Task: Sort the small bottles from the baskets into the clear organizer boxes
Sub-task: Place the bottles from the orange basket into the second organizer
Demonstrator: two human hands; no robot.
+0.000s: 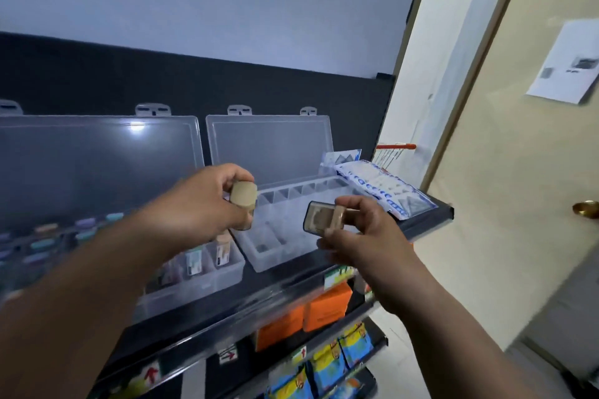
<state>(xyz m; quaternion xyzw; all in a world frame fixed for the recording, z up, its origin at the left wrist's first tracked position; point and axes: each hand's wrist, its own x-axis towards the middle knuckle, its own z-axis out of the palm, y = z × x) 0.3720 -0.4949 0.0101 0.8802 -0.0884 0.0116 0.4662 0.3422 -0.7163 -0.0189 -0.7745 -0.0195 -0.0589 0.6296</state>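
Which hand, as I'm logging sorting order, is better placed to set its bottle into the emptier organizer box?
Probably the left hand: its beige-capped bottle is upright over empty compartments of the right organizer box; the right hand holds its dark bottle sideways, needing turning.

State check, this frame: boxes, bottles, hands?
left box: lid open, several compartments hold bottles
right box: lid open, visible compartments look empty
tan-capped bottle: roughly upright, off the shelf
second bottle: tipped sideways, off the shelf
left hand: holds tan-capped bottle
right hand: holds second bottle
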